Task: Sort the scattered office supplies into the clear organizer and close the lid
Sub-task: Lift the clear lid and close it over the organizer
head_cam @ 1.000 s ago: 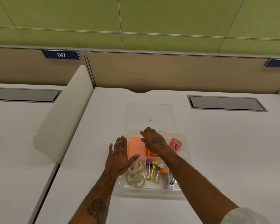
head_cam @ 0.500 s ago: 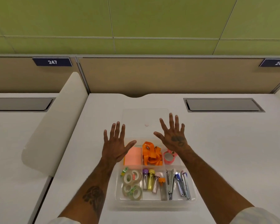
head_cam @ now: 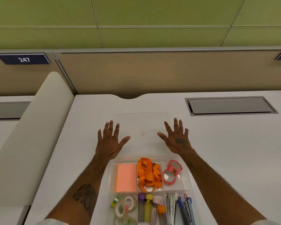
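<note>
Head view: the clear organizer (head_cam: 112, 181) sits on the white surface (head_cam: 225, 151) at 6 o'clock in the frame, uncovered. Its clear lid (head_cam: 143, 122) lies flat on the surface at 12 o'clock from it, just beyond the far rim.

The left hand (head_cam: 109, 142) is spread wide, palm down, holding nothing, over the lid's 9 o'clock edge. The right hand (head_cam: 177, 140) is spread wide and empty over the 3 o'clock edge. Whether either palm touches the lid cannot be told.

Inside the organizer:
- The pink sticky notes (head_cam: 126, 177) fill the 10 o'clock compartment.
- The orange ribbon (head_cam: 148, 173) lies at 12 o'clock.
- The pink tape rolls (head_cam: 172, 172) lie at 2 o'clock.
- The clear tape rolls (head_cam: 125, 207) lie at 8 o'clock.
- The coloured tubes (head_cam: 148, 207) lie at 6 o'clock.
- The metal tools (head_cam: 178, 208) lie at 4 o'clock.

A grey hatch (head_cam: 230, 105) is set in the surface at 2 o'clock from the lid.
</note>
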Available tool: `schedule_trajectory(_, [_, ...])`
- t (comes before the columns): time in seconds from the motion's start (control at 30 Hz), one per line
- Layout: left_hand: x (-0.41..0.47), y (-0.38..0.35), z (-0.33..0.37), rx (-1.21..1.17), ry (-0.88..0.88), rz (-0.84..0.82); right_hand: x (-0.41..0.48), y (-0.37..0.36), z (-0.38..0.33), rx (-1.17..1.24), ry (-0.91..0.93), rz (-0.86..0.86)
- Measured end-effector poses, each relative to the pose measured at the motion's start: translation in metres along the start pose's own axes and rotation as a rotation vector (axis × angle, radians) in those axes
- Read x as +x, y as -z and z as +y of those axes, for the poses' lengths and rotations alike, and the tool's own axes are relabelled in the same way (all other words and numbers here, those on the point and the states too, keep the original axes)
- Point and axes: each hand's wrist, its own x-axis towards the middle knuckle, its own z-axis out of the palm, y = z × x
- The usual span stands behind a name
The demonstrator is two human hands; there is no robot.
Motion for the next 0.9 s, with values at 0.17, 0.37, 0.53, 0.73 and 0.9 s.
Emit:
schedule_trajectory(0.17, [0.025, -0.008, 0.008, -0.542, 0.324, -0.061, 0.021, -0.015, -0.002, 0.186, -0.141, -0.151])
schedule_trajectory(0.37, [0.039, -0.007, 0.022, -0.711, 0.524, -0.116, 0.031, -0.015, -0.01, 0.269, -0.237, -0.176])
schedule_trajectory(0.53, [0.042, 0.008, 0.032, -0.878, 0.602, -0.19, 0.033, -0.01, -0.013, 0.502, -0.315, -0.162])
schedule_trajectory(0.73, [0.028, 0.039, 0.033, -1.068, 0.526, -0.057, 0.02, 0.027, -0.01, 0.831, -0.394, 0.018])
schedule_trajectory(0.9, [0.006, 0.086, 0.037, -1.284, 0.424, 0.162, -0.009, 0.086, -0.015, 1.101, -0.474, 0.22])
